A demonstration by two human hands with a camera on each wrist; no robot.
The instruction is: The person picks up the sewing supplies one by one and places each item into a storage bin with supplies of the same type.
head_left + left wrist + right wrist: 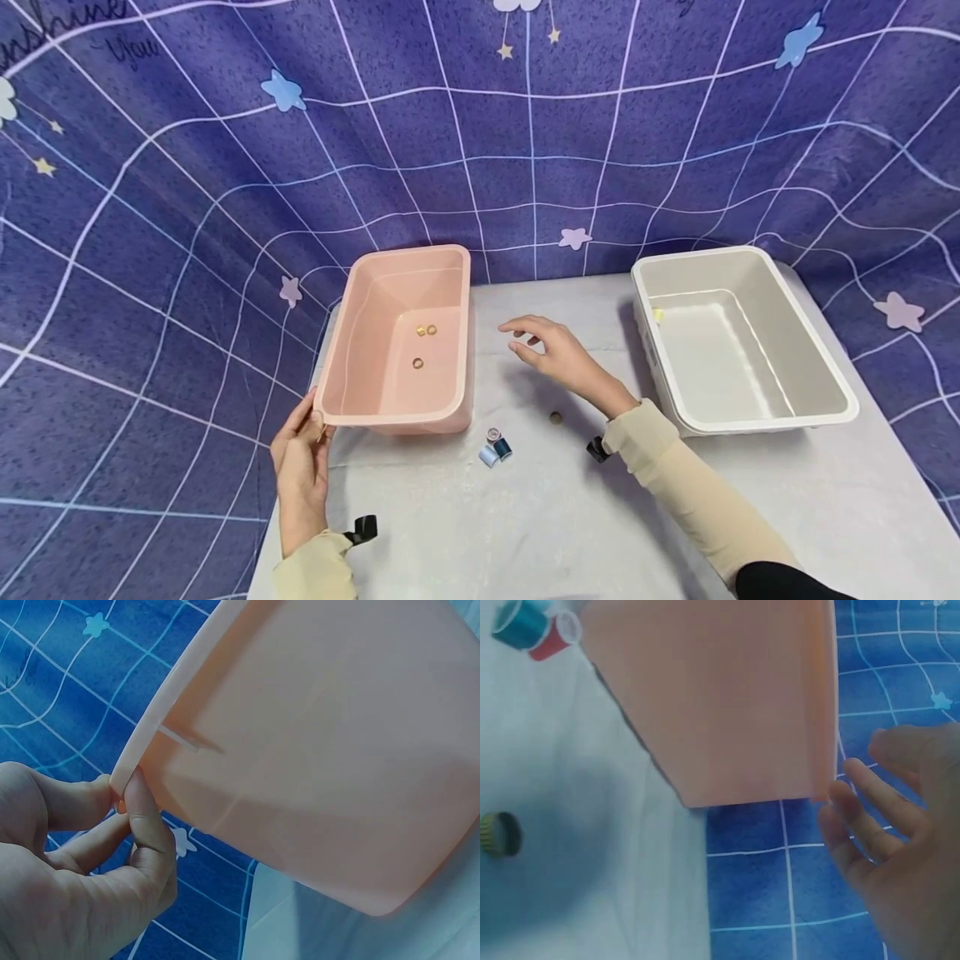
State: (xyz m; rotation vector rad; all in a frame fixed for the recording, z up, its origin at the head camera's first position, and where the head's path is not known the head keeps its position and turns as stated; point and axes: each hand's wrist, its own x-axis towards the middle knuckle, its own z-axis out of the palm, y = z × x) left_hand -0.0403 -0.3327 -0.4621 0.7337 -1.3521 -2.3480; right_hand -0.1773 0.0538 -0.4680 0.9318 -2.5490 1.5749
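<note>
Left hand: At our left, the left hand point(301, 467) has thumb and finger clamped on the rim at the near left corner of the pink bin point(397, 419).
Right hand: Over the cloth between the two bins, the right hand point(561, 357) hangs with fingers loosely bent and thumb apart, holding nothing, its fingertips near the pink bin's right side. We see the two hands well apart.
Pink bin: It stands at the left of the table point(435, 533), before the curtain. On its floor we count two gold rings point(421, 331) side by side and a third ring point(417, 359) nearer to us.
Spools: Three lie bunched just beyond the pink bin's near right corner: a light blue spool point(489, 455), a dark teal spool point(502, 449) and a red spool point(493, 434) with a pale end.
Ribbed ring: We find the ribbed ring point(555, 417) on the table to the right of the spools, below the right hand.
Grey bin: At right, the grey bin point(750, 422) holds a yellow piece point(657, 315) by its left wall, too small for us to name.
Backdrop: A blue curtain point(487, 125) with lines and stars rises behind.
</note>
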